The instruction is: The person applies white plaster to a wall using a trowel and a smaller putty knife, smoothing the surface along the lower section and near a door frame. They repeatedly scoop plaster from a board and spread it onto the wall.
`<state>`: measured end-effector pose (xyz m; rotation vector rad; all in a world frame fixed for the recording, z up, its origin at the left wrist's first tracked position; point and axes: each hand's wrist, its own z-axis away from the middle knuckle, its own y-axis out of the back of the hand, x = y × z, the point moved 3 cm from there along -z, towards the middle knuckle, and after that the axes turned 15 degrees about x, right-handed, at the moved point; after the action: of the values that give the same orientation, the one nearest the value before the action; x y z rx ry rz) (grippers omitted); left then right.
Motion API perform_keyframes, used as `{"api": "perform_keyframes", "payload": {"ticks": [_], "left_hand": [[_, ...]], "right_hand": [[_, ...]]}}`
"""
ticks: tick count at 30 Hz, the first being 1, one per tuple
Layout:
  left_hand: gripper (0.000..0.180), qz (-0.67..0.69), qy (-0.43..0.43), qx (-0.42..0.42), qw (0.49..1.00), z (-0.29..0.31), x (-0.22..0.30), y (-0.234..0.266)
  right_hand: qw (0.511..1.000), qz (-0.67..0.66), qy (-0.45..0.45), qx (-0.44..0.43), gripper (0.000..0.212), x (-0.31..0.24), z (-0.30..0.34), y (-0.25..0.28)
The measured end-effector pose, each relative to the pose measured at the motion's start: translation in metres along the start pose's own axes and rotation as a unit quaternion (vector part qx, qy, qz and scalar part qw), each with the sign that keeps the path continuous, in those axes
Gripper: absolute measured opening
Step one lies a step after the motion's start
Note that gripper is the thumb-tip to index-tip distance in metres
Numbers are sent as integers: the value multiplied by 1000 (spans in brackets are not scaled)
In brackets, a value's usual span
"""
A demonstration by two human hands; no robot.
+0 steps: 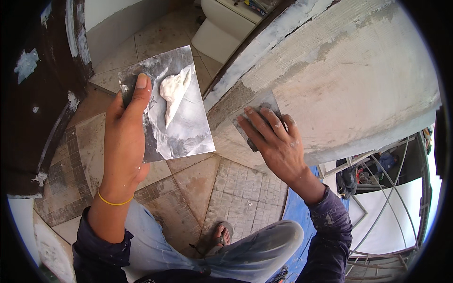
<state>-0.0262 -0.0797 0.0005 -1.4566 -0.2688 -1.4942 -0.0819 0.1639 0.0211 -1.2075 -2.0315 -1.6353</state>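
Note:
My left hand is closed on a flat metal plate, with the thumb lying over its top face. A lump of white putty sits on the plate, and thin white smears spread around it. My right hand grips a flat metal scraper blade, the fingers laid along its back. That blade rests against the lower left part of a rough, pale plastered wall, close to its corner. The blade's working edge is partly hidden by the fingers.
A dark brown door frame with white patches stands at the left. Beyond the wall's corner is a white toilet. Patterned tiles cover the floor. A blue sheet and thin metal frames lie at the right.

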Motion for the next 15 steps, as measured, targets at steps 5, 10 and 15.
{"api": "perform_keyframes", "payload": {"ticks": [5, 10, 15], "left_hand": [[31, 23, 56, -47, 997, -7, -7, 3], [33, 48, 62, -53, 996, -12, -9, 7], [34, 54, 102, -104, 988, -19, -12, 9]], "right_hand": [[998, 59, 21, 23, 48, 1, -9, -49], [994, 91, 55, 29, 47, 8, -19, -59], [994, 90, 55, 20, 48, 9, -25, -62]]}}
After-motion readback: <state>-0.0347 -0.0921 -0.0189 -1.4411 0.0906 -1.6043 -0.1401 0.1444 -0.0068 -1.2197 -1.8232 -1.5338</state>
